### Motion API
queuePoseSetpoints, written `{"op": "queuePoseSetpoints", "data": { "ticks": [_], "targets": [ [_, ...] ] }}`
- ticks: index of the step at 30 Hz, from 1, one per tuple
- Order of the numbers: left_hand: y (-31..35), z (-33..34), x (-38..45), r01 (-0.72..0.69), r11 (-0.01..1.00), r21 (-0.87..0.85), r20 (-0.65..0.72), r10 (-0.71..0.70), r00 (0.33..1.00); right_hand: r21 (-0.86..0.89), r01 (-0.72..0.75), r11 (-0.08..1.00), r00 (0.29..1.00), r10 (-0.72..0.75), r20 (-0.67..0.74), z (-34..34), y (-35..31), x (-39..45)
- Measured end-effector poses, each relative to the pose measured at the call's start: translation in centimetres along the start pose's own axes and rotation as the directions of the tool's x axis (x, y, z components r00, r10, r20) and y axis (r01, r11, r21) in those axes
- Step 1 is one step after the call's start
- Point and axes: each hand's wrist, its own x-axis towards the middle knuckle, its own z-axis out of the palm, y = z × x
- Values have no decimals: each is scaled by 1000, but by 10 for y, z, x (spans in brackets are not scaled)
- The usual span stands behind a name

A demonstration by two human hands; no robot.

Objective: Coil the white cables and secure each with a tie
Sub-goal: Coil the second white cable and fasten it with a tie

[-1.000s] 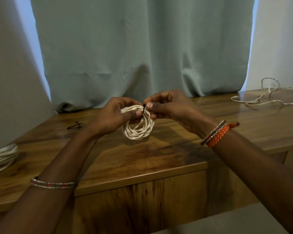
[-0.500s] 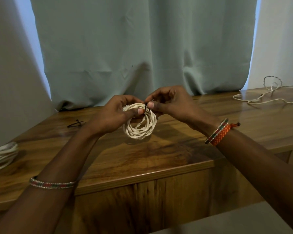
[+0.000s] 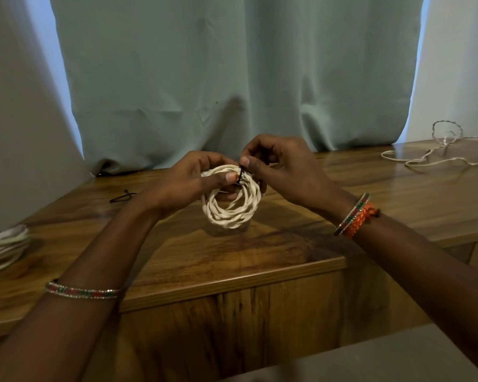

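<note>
A small coil of twisted white cable (image 3: 232,213) stands upright on the wooden table (image 3: 260,252), held above the middle of its top. My left hand (image 3: 185,183) grips the coil's upper left side, thumb pressed on the strands. My right hand (image 3: 282,166) pinches a thin black tie (image 3: 242,173) that wraps the top of the coil. The fingers hide the rest of the tie.
A loose white cable (image 3: 436,155) sprawls at the table's far right. Another coiled white cable (image 3: 3,249) lies at the left edge. A spare black tie (image 3: 122,196) lies at the back left. A grey-green curtain (image 3: 232,78) hangs behind the table.
Both hands and the coil stay in nearly the same place. My right thumb and fingers have shifted a little on the black tie at the coil's top.
</note>
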Motion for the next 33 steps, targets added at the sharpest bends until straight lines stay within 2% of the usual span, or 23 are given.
{"op": "queuePoseSetpoints", "data": {
  "ticks": [3, 14, 17, 20, 23, 30, 33],
  "targets": [
    [1, 0, 0, 16, 1000, 16, 16, -17, 1000, 16, -15, 1000, 1000, 15, -14, 0, 1, 0],
    [0, -2, 0, 59, 998, -27, 60, -57, 997, 145, -41, 989, 995, 27, 100, -5, 5, -5],
    [0, -2, 0, 65, 996, -67, 77, -59, 995, 246, -88, 965, 984, 47, 169, -11, 1, -1],
    [1, 0, -2, 73, 994, -77, 82, -67, 994, 301, -206, 931, 960, 132, 248, -15, 0, 3],
    [1, 1, -1, 86, 996, -26, 94, -83, 992, 263, -277, 924, 931, 190, 313, -17, 1, 5],
    [-2, 2, -2, 108, 992, 60, 127, -115, 985, 49, -258, 965, 894, 219, 392, -12, -1, 9],
    [-3, 1, -2, 101, 991, 91, 132, -113, 985, -18, -194, 981, 905, 186, 383, -11, -3, 7]
  ]
}}
